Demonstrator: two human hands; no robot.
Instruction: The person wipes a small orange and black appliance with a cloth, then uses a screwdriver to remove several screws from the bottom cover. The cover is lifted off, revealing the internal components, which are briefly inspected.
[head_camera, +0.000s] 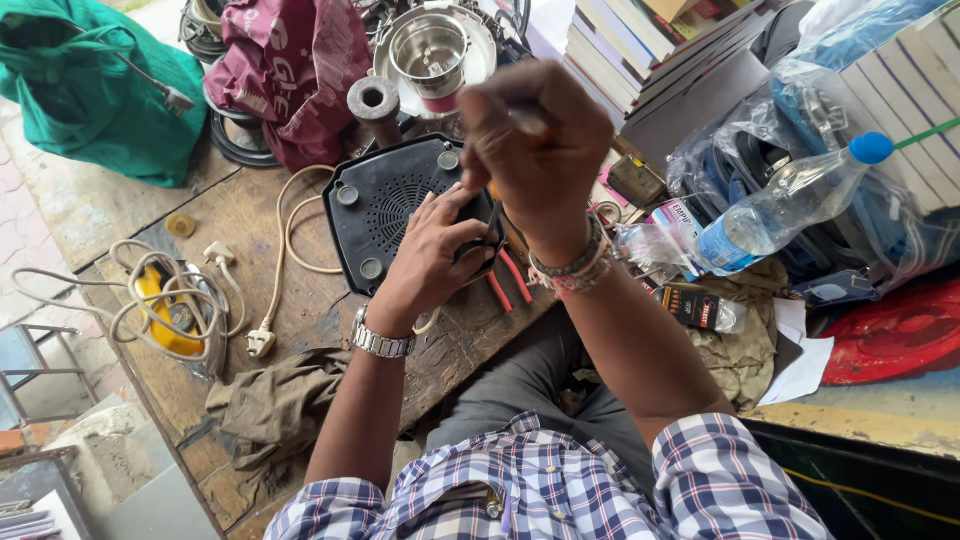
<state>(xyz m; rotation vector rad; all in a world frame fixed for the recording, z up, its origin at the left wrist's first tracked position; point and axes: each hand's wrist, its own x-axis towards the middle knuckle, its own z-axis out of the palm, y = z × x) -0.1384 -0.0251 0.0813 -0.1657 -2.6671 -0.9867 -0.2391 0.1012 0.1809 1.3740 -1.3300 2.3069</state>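
Gripping a thin tool in a closed fist, your right hand (540, 160) hangs above the black appliance base (400, 205) at the middle of the wooden desk (250, 215); only a sliver of pale handle shows at the top of the fist, so what kind of tool it is cannot be told. Your left hand (435, 255) lies flat on the base's 4 o'clock corner, fingers spread and pressing down, not closed around anything.

The base is turned underside up: a dark, rounded-square plastic shell with a round patch of fine vent holes in the middle and pale round feet near its corners. A cream power cord (290, 240) loops away from its 9 o'clock side and ends in a plug (262, 342) towards 7 o'clock.

Red-handled pliers (508, 282) lie on the desk just beside your left hand, at 4 o'clock from the base. At 12 o'clock from the base stands a steel jar (432, 52), with a maroon cloth (290, 70) to its left. A clear water bottle with a blue cap (790, 205) lies tilted at 3 o'clock, among plastic bags. A coil of pale wire (150, 295) rests at 8 o'clock.
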